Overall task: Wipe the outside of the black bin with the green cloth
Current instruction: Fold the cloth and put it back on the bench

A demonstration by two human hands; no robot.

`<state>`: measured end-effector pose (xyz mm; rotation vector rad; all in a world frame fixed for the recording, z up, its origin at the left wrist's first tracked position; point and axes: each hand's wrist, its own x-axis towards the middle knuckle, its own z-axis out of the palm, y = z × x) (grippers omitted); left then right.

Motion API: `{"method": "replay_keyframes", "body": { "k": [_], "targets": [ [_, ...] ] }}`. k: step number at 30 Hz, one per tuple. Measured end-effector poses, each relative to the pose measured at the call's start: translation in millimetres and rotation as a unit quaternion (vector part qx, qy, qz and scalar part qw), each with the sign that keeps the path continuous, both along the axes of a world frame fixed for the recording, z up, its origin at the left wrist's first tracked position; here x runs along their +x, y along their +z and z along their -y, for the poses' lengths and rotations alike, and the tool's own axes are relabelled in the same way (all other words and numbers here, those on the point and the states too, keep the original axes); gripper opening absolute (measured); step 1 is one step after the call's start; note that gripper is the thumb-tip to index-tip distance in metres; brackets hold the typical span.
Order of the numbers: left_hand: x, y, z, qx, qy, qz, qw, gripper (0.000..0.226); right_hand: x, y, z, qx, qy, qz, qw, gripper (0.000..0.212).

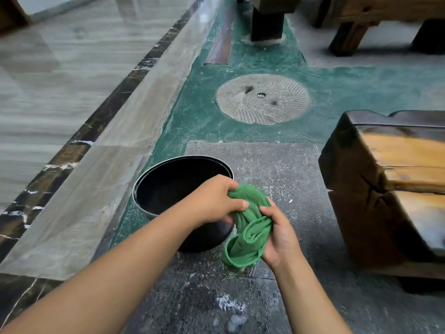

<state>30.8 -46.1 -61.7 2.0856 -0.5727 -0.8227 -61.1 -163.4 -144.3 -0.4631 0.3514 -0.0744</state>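
A round black bin (pixel 168 186) stands upright on the floor in the lower middle, its open top showing a dark inside. My left forearm crosses over its near rim. The green cloth (pixel 250 232) is bunched up just right of the bin, above the grey floor. My left hand (pixel 212 201) grips its upper end and my right hand (pixel 279 235) grips its lower part, so the cloth is twisted between them. A loose end hangs down below my right hand. The cloth hangs close beside the bin's right side; whether it touches the wall I cannot tell.
A heavy dark wooden bench (pixel 390 179) stands close on the right. A round carved stone disc (pixel 262 98) is set in the green floor beyond the bin. More wooden furniture legs (pixel 267 20) stand at the back. Polished marble floor (pixel 60 92) lies to the left. Soapy foam (pixel 228 307) spots the grey floor.
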Motion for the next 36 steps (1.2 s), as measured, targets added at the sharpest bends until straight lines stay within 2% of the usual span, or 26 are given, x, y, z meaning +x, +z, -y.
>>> {"method": "replay_keyframes", "body": {
  "k": [3,5,7,10,12,14,17,21,23,25,28,30,32,33,34,36],
  "targets": [
    [-17.0,26.2,16.1,0.068,-0.031,0.163,0.984,0.012,-10.4,1.7,1.5,-0.006,0.008,0.002,1.0,0.052],
    [-25.0,43.9,26.9,0.097,-0.031,0.27,0.957,0.021,-21.1,5.0,3.5,-0.004,0.03,-0.008,1.0,0.041],
    [-26.6,58.4,35.8,0.094,-0.027,0.311,0.945,0.021,-31.7,6.2,9.7,-0.025,0.048,-0.018,0.998,0.045],
    [-22.8,75.9,47.2,0.077,-0.009,0.316,0.945,0.016,-45.5,4.1,23.8,-0.07,0.083,-0.008,0.994,0.077],
    [-18.2,84.1,52.4,0.063,0.02,0.303,0.951,0.011,-51.9,9.1,32.8,-0.071,0.088,0.013,0.994,0.083],
    [-11.5,89.4,53.3,0.026,0.055,0.261,0.963,0.01,-55.1,21.0,40.7,-0.08,0.07,0.026,0.994,0.079],
    [-2.7,97.5,55.5,-0.085,0.115,0.173,0.974,0.012,-56.1,63.7,57.7,-0.19,0.012,-0.003,0.982,0.062],
    [-7.1,113.7,71.9,-0.257,0.166,-0.009,0.952,0.011,-60.1,144.0,103.8,-0.329,-0.09,-0.003,0.94,0.035],
    [-17.5,120.7,91.2,-0.291,0.157,-0.073,0.941,0.014,-66.3,176.8,134.4,-0.381,-0.116,-0.01,0.917,0.028],
    [-32.7,123.8,118.2,-0.298,0.158,-0.093,0.937,0.016,-75.1,194.6,167.5,-0.421,-0.114,-0.043,0.899,0.022],
    [-53.2,117.7,166.3,-0.309,0.189,-0.095,0.927,0.032,-88.9,198.4,215.2,-0.451,-0.126,-0.124,0.875,0.016],
    [-64.6,110.2,195.4,-0.303,0.199,-0.06,0.93,0.044,-98.6,194.1,243.9,-0.46,-0.159,-0.171,0.857,0.015],
    [-71.3,98.0,223.5,-0.254,0.179,0.032,0.95,0.045,-110.2,188.2,270.4,-0.481,-0.207,-0.211,0.825,0.016],
    [-74.4,91.1,235.4,-0.227,0.163,0.076,0.957,0.04,-114.7,182.8,282.4,-0.517,-0.222,-0.238,0.792,0.016],
    [-77.9,86.2,245.0,-0.199,0.15,0.108,0.962,0.032,-117.6,176.6,291.9,-0.565,-0.222,-0.268,0.748,0.019],
    [-84.7,76.7,256.3,-0.145,0.139,0.161,0.966,0.021,-118.0,162.8,305.4,-0.664,-0.205,-0.336,0.636,0.031]
  ]
}}
